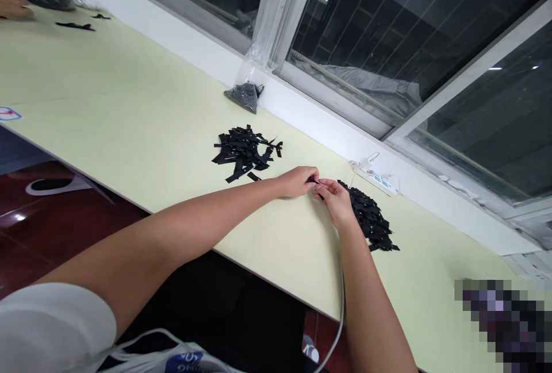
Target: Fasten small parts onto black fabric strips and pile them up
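Over the table, my left hand (297,182) and my right hand (336,199) meet, fingertips almost touching. Between them is a small black strip (312,180), pinched by both hands and mostly hidden by the fingers. It looks like cloth or webbing. Just beyond my left hand lies a loose pile of black strips (244,152), with small pale specks on some of them. A second, denser pile of similar black strips (370,218) sits right behind my right hand and wrist.
The pale table (150,114) runs along a window wall. A clear bag of black pieces (245,96) leans against the wall. A power strip (377,180) lies at the back edge. A white cable (341,292) crosses the front edge. Another person's hand (12,2) is far left.
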`<state>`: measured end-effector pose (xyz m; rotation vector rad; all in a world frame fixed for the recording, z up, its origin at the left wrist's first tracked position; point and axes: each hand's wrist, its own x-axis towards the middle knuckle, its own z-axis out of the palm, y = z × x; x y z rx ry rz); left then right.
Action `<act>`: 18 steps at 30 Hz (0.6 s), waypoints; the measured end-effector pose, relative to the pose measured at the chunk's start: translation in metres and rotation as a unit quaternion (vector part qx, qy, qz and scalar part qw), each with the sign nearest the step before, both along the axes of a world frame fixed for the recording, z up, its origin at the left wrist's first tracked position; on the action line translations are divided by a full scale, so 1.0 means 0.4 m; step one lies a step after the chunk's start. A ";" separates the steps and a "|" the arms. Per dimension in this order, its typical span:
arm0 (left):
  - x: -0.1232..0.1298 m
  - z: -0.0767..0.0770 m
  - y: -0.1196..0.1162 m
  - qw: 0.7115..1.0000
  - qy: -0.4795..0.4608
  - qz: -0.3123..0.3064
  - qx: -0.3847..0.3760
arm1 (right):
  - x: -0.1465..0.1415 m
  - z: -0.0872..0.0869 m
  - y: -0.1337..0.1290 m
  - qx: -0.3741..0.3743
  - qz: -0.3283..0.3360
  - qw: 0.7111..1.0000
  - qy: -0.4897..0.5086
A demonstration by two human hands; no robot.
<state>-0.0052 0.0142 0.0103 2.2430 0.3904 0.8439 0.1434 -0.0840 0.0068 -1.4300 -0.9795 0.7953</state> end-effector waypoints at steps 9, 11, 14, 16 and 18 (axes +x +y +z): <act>0.007 -0.011 0.003 0.999 -0.009 -0.007 -0.032 | -0.001 0.002 -0.002 -0.015 -0.004 1.000 0.000; 0.008 -0.012 0.003 0.999 -0.009 -0.008 -0.037 | -0.003 0.003 -0.001 -0.018 -0.007 1.000 0.002; 0.009 -0.012 0.003 0.999 -0.011 -0.010 -0.045 | -0.005 0.006 -0.001 -0.024 -0.011 1.000 0.003; 0.009 -0.012 0.001 0.999 -0.014 -0.012 -0.051 | -0.006 0.007 -0.001 -0.025 -0.014 1.000 0.006; 0.009 -0.012 0.001 0.998 -0.014 -0.012 -0.057 | -0.007 0.007 -0.001 -0.025 -0.016 1.000 0.004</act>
